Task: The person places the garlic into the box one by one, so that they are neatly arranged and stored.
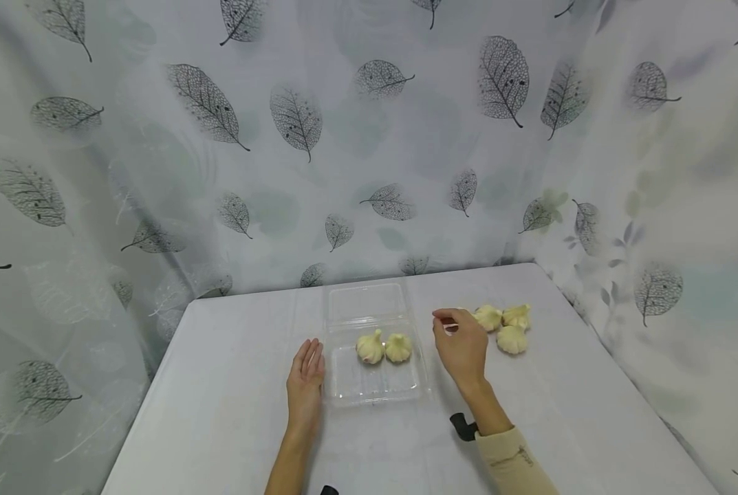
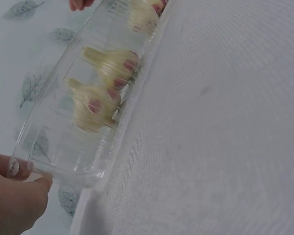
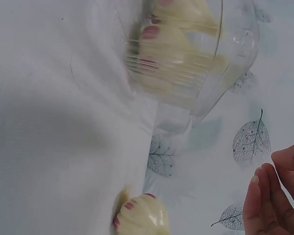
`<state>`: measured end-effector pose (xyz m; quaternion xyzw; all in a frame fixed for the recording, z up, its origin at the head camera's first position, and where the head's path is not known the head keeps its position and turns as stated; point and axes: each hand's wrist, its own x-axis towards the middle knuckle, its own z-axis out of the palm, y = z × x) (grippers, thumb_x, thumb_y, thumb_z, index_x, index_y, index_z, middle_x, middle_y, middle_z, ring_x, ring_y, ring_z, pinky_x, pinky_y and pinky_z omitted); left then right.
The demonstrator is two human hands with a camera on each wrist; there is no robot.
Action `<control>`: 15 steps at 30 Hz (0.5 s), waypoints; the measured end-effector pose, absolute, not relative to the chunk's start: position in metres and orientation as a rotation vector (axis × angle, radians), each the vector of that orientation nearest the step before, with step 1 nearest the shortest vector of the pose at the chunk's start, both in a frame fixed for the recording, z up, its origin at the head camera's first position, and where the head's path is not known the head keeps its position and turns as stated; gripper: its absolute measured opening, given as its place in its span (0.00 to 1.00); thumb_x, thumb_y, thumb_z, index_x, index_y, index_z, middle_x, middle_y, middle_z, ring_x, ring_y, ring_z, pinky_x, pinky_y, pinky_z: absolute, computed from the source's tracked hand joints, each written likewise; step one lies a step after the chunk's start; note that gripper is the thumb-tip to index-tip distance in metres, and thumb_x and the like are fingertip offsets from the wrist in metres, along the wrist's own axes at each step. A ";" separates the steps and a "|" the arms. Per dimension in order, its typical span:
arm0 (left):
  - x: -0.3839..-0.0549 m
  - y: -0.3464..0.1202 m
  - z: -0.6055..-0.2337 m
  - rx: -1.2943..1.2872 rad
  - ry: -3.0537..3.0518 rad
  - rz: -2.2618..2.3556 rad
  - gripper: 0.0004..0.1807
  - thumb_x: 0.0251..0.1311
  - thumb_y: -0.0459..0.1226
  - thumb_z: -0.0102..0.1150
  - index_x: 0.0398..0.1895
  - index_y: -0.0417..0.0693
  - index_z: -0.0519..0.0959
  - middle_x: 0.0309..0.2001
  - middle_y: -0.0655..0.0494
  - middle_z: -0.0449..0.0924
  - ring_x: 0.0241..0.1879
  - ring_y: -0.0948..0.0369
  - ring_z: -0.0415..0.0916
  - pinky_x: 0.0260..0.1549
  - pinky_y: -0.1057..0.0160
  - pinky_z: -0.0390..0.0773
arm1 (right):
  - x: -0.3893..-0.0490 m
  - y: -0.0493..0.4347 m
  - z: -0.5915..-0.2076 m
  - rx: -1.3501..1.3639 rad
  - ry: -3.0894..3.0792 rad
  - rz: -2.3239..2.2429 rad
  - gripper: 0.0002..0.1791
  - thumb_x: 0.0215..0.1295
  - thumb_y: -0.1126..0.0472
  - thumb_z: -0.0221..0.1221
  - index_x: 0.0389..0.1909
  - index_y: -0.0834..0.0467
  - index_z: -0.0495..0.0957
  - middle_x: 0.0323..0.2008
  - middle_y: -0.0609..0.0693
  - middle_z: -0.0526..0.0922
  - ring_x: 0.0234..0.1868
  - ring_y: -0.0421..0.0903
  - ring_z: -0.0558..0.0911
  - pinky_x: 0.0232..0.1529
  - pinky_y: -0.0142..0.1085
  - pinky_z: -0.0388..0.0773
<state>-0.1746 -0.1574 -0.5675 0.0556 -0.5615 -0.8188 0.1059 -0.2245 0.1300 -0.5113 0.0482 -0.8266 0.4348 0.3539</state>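
A clear plastic clamshell box (image 1: 377, 397) lies with its lid (image 1: 369, 302) folded back, away from the person. Two garlic bulbs, one on the left (image 1: 370, 348) and one on the right (image 1: 398, 348), sit side by side inside it. My left hand (image 1: 305, 385) rests along the box's left side, fingers fairly straight; in the left wrist view its fingertips are at the box corner. To the right of the box hovers my right hand (image 1: 461, 347), thumb near the fingertips and nothing between them. In the right wrist view a gap shows between thumb and fingers (image 3: 264, 196).
Several loose garlic bulbs (image 1: 512, 339) are grouped on the right of the white-covered table (image 1: 232, 385), one partly hidden behind the right hand. Leaf-patterned curtains (image 1: 344, 172) hang behind the table and at both sides.
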 end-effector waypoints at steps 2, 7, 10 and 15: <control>-0.174 -0.157 -0.567 0.162 -1.649 -2.413 0.33 0.75 0.18 0.42 0.81 0.38 0.54 0.80 0.45 0.58 0.79 0.52 0.56 0.73 0.67 0.66 | -0.224 0.132 -0.512 0.114 -2.141 1.126 0.06 0.61 0.71 0.69 0.38 0.60 0.89 0.34 0.54 0.89 0.34 0.48 0.87 0.35 0.43 0.88; -0.174 -0.156 -0.567 0.157 -1.638 -2.416 0.34 0.74 0.18 0.42 0.81 0.36 0.53 0.80 0.44 0.58 0.79 0.52 0.56 0.73 0.67 0.67 | -0.226 0.138 -0.516 0.080 -2.133 1.123 0.06 0.61 0.71 0.69 0.38 0.61 0.89 0.34 0.54 0.89 0.34 0.49 0.87 0.34 0.45 0.89; -0.174 -0.156 -0.567 0.157 -1.646 -2.415 0.34 0.74 0.18 0.41 0.81 0.37 0.53 0.80 0.45 0.58 0.79 0.52 0.56 0.73 0.67 0.66 | -0.228 0.142 -0.519 0.061 -2.122 1.117 0.06 0.61 0.72 0.68 0.38 0.62 0.89 0.34 0.54 0.89 0.33 0.49 0.87 0.33 0.44 0.88; -0.175 -0.157 -0.568 0.158 -1.650 -2.415 0.34 0.73 0.17 0.40 0.81 0.36 0.52 0.80 0.45 0.58 0.80 0.52 0.56 0.73 0.68 0.66 | -0.230 0.149 -0.520 0.025 -2.121 1.123 0.07 0.60 0.72 0.69 0.38 0.62 0.89 0.34 0.54 0.89 0.33 0.50 0.87 0.33 0.33 0.85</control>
